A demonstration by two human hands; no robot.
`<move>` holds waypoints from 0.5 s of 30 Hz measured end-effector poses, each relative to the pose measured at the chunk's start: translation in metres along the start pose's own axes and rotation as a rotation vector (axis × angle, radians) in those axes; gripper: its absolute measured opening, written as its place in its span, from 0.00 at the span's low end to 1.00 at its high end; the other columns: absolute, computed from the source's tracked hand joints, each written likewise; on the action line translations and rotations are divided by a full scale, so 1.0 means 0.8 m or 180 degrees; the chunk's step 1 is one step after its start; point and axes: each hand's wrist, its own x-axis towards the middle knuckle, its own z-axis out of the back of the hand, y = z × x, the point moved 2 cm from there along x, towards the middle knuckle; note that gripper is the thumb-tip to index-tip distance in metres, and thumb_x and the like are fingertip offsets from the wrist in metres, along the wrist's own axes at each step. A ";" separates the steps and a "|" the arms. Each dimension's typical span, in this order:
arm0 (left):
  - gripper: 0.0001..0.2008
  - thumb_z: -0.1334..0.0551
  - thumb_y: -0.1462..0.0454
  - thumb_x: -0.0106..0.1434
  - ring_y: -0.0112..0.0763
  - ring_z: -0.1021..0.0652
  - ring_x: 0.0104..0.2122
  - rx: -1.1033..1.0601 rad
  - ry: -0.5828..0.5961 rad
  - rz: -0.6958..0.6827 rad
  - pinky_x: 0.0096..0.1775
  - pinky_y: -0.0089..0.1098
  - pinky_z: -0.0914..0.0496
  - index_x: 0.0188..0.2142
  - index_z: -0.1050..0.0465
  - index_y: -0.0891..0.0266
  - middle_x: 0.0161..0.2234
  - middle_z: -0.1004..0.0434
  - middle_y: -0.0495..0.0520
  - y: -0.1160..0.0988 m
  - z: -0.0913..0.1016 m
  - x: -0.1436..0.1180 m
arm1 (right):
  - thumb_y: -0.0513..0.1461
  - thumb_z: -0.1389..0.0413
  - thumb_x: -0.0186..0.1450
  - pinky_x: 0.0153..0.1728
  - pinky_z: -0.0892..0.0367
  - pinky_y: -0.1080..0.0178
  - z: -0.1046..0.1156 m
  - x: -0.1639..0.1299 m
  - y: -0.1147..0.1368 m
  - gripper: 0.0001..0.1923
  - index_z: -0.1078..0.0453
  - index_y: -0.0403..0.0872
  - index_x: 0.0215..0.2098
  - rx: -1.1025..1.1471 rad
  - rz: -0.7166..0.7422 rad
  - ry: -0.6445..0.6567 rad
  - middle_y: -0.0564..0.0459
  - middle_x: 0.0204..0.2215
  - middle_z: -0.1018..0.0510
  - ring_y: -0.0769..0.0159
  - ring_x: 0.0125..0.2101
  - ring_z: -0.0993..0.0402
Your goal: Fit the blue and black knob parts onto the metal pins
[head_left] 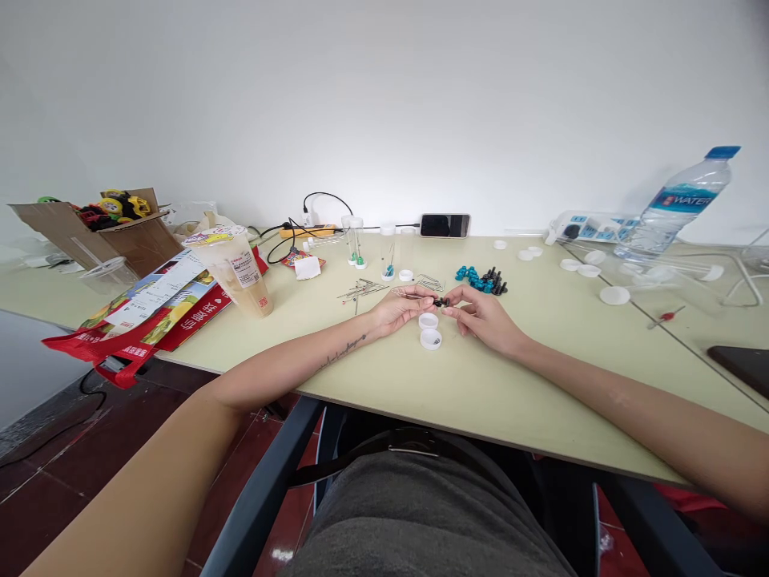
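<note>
My left hand (397,311) and my right hand (481,316) meet over the table, fingers pinched at either side of a small black part (441,302). Its exact kind is too small to make out. Thin light rods or wires seem to lie along the left fingers. Just below the hands sit two white round caps (431,339), the nearer one with tiny bits inside. To the right of them lies a pile of teal parts (472,276) and black parts (496,282). Thin metal pins (360,292) are scattered left of my left hand.
Clear tubes (353,240) stand behind the hands, near a phone (444,225) against the wall. A drink cup (231,272) and red bag (198,320) are at left. Rightward are white lids (614,296), a power strip (592,227) and a water bottle (678,204).
</note>
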 end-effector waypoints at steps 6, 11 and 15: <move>0.12 0.31 0.69 0.48 0.25 0.23 0.32 0.0094 0.0044 -0.0002 0.45 0.32 0.33 0.34 0.25 0.68 0.32 0.24 0.52 0.001 0.001 0.001 | 0.52 0.56 0.66 0.22 0.40 0.65 0.001 -0.001 0.001 0.20 0.33 0.47 0.32 -0.0319 -0.0067 0.0124 0.57 0.15 0.32 0.69 0.17 0.35; 0.12 0.30 0.69 0.48 0.26 0.23 0.32 0.0089 0.0026 -0.0009 0.45 0.33 0.33 0.34 0.25 0.67 0.31 0.24 0.52 0.001 0.001 0.000 | 0.51 0.51 0.64 0.20 0.42 0.65 0.001 -0.002 0.001 0.15 0.35 0.48 0.35 -0.0196 -0.0107 0.0074 0.58 0.16 0.33 0.69 0.16 0.36; 0.12 0.30 0.69 0.48 0.25 0.23 0.32 0.0063 -0.0005 -0.0005 0.44 0.32 0.33 0.33 0.25 0.67 0.30 0.24 0.51 0.001 0.001 0.000 | 0.50 0.47 0.62 0.19 0.41 0.64 0.001 -0.001 0.002 0.13 0.37 0.50 0.38 -0.0067 -0.0078 0.0004 0.57 0.24 0.29 0.70 0.17 0.35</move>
